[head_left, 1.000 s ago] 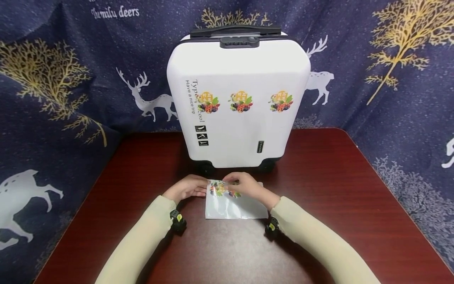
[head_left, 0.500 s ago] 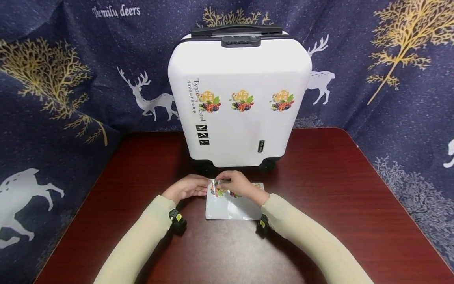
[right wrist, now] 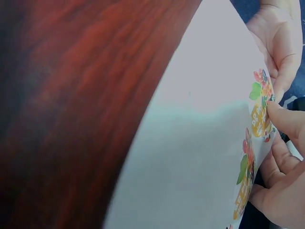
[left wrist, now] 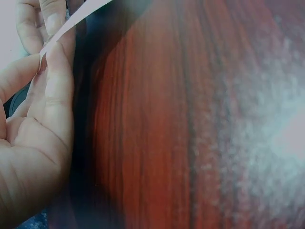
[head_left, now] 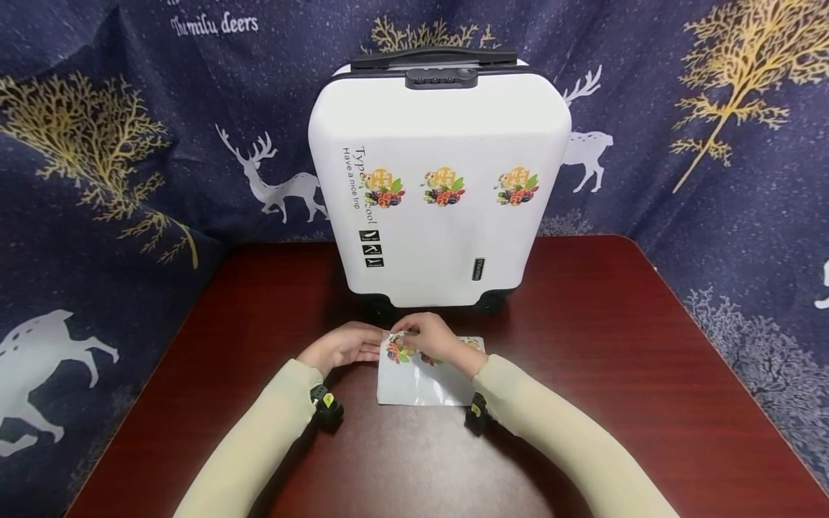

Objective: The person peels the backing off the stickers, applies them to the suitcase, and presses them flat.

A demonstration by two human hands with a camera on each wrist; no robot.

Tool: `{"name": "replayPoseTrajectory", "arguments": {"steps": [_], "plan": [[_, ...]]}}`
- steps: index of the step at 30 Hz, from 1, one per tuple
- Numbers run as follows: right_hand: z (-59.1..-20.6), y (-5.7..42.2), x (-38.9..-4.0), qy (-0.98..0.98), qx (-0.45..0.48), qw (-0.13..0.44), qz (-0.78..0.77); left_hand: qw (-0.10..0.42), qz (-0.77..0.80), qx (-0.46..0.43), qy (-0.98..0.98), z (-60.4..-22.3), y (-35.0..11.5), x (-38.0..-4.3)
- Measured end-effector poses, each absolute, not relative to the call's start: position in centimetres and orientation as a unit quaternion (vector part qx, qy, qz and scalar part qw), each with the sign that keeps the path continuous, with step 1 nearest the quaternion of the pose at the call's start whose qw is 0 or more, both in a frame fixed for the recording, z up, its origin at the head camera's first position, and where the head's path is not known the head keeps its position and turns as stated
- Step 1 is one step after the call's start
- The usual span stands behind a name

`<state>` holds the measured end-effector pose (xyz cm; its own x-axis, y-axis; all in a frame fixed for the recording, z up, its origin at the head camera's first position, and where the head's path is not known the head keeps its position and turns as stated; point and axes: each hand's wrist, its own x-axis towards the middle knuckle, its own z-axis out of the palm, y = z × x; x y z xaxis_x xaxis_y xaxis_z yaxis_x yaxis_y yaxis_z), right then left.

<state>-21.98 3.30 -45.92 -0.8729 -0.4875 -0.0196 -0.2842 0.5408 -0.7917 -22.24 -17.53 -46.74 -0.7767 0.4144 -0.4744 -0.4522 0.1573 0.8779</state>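
Observation:
A white sticker sheet (head_left: 421,386) with colourful fruit stickers along its far edge is held over the table in front of the suitcase. My left hand (head_left: 350,344) pinches its far left corner; in the left wrist view, thumb and forefinger meet on the thin sheet edge (left wrist: 76,20). Along the same far edge, my right hand (head_left: 432,338) grips the sheet close to the left hand. The right wrist view has the right thumb on a fruit sticker (right wrist: 259,117), with the other fingers behind the sheet. Whether that sticker is lifting cannot be made out.
A white suitcase (head_left: 440,244) stands upright at the back of the dark red table (head_left: 570,324), with three similar fruit stickers across its front. A dark blue cloth (head_left: 732,216) printed with deer and trees hangs behind and at both sides.
My right hand has slid left along the sheet's far edge, closer to my left hand, uncovering a sticker on the right. The left hand keeps its hold on the corner.

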Motion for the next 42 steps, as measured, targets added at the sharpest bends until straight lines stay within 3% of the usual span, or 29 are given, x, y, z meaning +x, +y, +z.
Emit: {"name": "replayPoseTrajectory", "arguments": {"steps": [42], "plan": [[-46.38, 2.64, -22.29, 0.881, -0.234, 0.075, -0.403, 0.318, 0.628, -0.031, 0.709, -47.37, -17.53, -22.45]]}}
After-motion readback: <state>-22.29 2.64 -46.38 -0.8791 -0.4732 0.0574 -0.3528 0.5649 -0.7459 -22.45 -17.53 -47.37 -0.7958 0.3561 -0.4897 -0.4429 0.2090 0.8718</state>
